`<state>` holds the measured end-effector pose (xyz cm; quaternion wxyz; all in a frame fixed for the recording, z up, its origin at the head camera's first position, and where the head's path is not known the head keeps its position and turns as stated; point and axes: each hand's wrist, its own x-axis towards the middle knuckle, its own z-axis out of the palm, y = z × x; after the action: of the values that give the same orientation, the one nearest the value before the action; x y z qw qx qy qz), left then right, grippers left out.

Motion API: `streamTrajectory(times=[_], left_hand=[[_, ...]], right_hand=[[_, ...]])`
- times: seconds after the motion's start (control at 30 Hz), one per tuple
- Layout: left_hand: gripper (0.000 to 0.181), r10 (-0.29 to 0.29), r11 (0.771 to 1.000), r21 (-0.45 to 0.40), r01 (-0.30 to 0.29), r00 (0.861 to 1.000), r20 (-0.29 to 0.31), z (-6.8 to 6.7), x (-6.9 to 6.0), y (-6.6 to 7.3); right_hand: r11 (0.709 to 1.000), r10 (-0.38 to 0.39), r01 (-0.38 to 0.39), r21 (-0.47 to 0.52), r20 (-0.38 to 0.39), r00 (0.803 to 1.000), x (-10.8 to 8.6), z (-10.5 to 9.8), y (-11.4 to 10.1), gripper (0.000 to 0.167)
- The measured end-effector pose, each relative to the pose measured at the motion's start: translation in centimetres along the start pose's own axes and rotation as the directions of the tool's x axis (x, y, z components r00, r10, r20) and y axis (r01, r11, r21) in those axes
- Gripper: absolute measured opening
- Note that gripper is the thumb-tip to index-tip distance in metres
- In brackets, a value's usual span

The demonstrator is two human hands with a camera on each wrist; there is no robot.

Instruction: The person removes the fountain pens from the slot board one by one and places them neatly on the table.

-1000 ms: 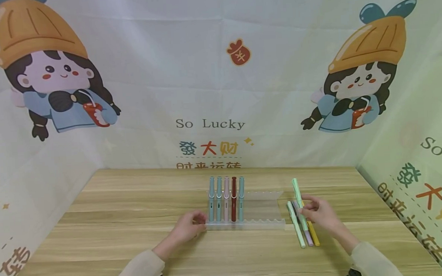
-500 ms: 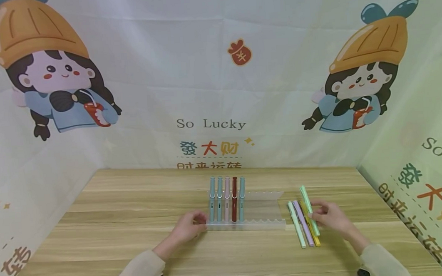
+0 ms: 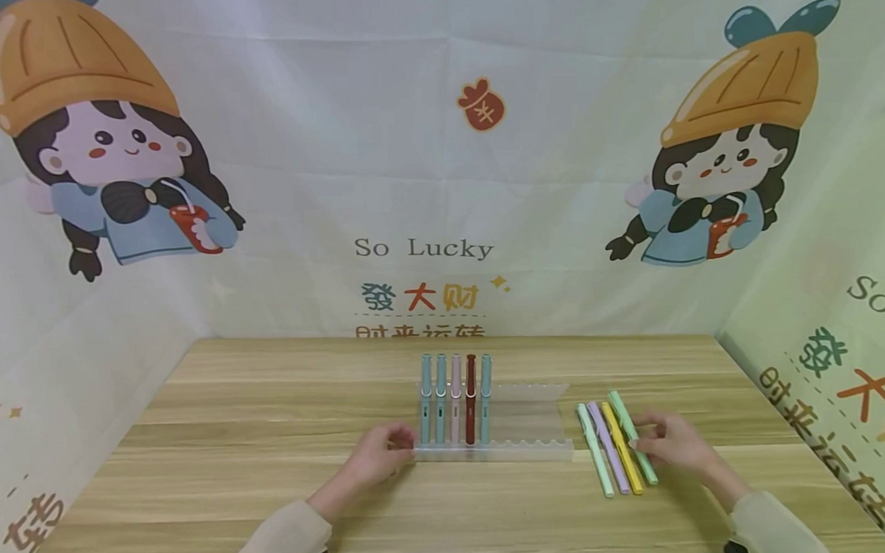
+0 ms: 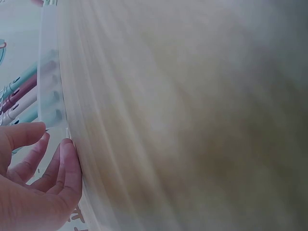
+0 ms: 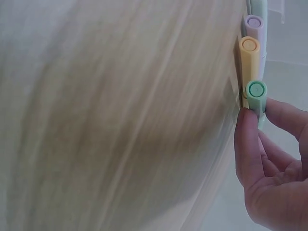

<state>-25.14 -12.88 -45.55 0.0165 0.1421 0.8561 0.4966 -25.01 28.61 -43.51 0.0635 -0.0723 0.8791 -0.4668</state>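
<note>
Several pens stand side by side in a clear notched rack: blue ones, a pink one and a dark red one. My left hand holds the rack's left end between thumb and fingers; in the left wrist view that hand is at the rack's corner. My right hand pinches a green pen, seen end-on as a green pen in the right wrist view. Left of it lie a yellow pen, a purple pen and a pale green pen.
The wooden table ends at a printed cloth backdrop behind and at both sides. The rack's right part shows bare notches, and the loose pens lie just to the right of it.
My right hand has moved right and toward me, bringing the green pen from above the other pens down to the right of the yellow one. My left hand has stayed in place.
</note>
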Motion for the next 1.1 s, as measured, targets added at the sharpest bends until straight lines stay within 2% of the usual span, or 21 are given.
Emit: streamTrajectory(times=[0.27,0.4,0.6,1.1], left_hand=[[0.012,-0.006,1.0,0.001,0.006,1.0,0.002,-0.02,-0.01,0.02],[0.012,-0.004,1.0,0.0,0.004,1.0,0.003,-0.06,-0.07,0.06],[0.012,0.007,1.0,0.005,-0.007,1.0,0.0,-0.06,-0.08,0.03],[0.012,0.017,1.0,0.016,-0.018,1.0,0.006,-0.12,-0.12,0.12]], right_hand=[[0.997,0.07,-0.07,-0.041,-0.007,0.998,-0.12,0.0,0.27,0.045],[0.996,0.084,-0.083,-0.032,0.007,0.996,-0.07,0.09,0.39,0.046],[0.99,0.115,-0.115,-0.082,-0.007,0.993,-0.02,0.28,0.26,0.043],[0.989,0.115,-0.119,-0.089,-0.049,0.992,0.38,0.26,0.38,0.033]])
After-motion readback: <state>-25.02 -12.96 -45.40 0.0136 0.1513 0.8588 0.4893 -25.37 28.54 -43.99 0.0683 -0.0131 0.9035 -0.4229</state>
